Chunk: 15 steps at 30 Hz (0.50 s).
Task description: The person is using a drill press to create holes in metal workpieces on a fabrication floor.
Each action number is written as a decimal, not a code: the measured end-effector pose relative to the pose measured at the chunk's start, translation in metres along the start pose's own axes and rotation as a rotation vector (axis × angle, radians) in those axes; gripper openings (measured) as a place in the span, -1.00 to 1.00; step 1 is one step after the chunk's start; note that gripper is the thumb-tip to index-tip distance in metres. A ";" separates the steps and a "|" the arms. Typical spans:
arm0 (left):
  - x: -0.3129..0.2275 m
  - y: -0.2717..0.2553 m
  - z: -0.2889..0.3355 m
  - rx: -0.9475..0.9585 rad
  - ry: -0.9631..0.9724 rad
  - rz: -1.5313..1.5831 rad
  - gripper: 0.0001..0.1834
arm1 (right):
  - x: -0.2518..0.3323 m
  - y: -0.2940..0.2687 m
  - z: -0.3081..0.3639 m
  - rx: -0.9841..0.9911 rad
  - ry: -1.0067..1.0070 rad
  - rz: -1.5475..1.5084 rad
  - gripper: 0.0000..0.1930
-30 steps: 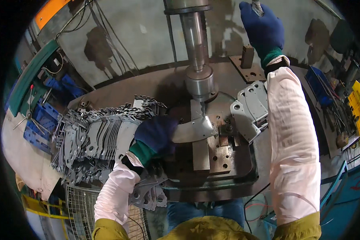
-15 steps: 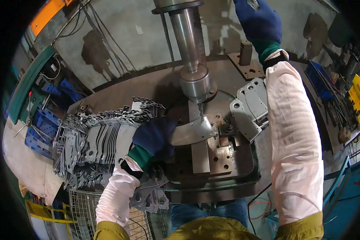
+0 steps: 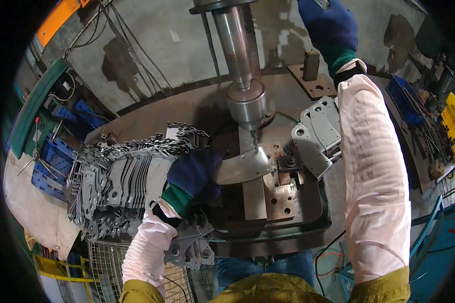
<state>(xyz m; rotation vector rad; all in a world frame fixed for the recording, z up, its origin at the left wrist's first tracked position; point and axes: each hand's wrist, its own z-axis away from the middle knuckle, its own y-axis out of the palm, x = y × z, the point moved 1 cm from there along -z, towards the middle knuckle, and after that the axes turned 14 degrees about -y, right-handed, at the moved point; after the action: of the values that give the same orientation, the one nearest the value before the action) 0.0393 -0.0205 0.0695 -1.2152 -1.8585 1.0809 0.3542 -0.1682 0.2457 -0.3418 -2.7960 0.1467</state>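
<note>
My left hand (image 3: 196, 172), in a blue glove with a green cuff, is closed on the near end of a curved flat metal plate (image 3: 245, 166). The plate lies across a steel block fixture (image 3: 280, 202) on the round-cornered machine table. Directly over its far right end stands a thin drill bit (image 3: 255, 137), held in the chuck (image 3: 246, 103) of a drill press. Bit and plate meet in the picture; whether the tip has entered the metal is unclear. Raised at the top right, my right hand (image 3: 331, 25) is closed round something mostly out of the picture.
Left of the fixture stand tight rows of similar metal plates (image 3: 131, 174), with more plates (image 3: 189, 247) at the front edge. Finished-looking grey plates (image 3: 316, 131) lie stacked at right. A steel post on a base (image 3: 311, 68) stands behind; blue bins (image 3: 50, 161) are far left.
The picture has shifted slightly. Both hands, the plate and the drill press keep practically the same places.
</note>
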 end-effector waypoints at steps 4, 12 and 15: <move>-0.005 0.009 -0.007 -0.049 0.045 0.025 -0.40 | -0.007 -0.005 0.000 0.008 0.014 0.091 -0.61; -0.001 0.002 0.000 0.008 0.001 0.054 -0.38 | -0.001 -0.002 -0.002 0.025 0.066 -0.011 -0.60; 0.002 -0.001 0.004 -0.002 0.004 0.008 -0.40 | 0.001 0.001 -0.002 0.028 0.080 -0.053 -0.60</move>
<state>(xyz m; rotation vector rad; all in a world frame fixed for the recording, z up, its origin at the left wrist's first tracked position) 0.0354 -0.0199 0.0686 -1.2263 -1.8536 1.0802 0.3543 -0.1670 0.2482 -0.2605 -2.7179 0.1566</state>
